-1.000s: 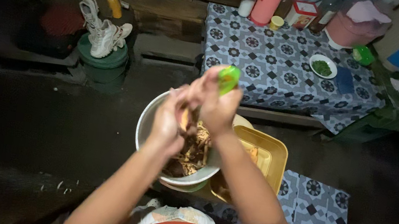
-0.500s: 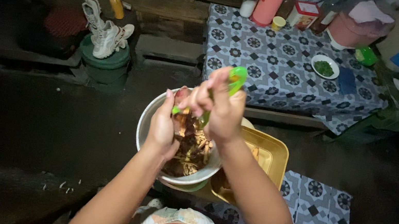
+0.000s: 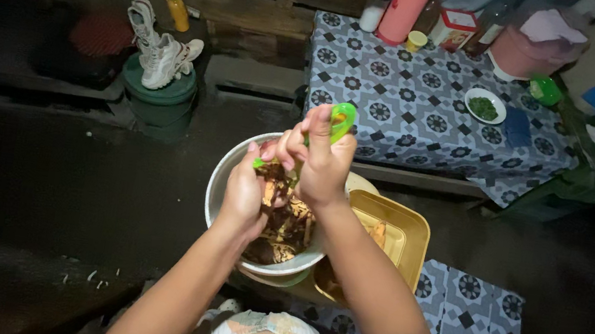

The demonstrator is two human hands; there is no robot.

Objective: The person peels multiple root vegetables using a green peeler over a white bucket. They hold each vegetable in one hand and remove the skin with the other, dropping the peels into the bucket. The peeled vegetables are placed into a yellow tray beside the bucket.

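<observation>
Right hand [image 3: 325, 165], closed on the green peeler [image 3: 341, 116], has dropped back from half a second ago onto the brown root piece pinched in the left hand [image 3: 246, 192], both directly above the peel-filled white bowl [image 3: 222, 180]; peeling continues.

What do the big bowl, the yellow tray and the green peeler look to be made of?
Big bowl: probably metal, with a pale grey, dully shining rim. Yellow tray: likely plastic, evenly coloured with soft rounded corners and slight gloss. Green peeler in the right hand: seemingly plastic, bright and smooth.
</observation>
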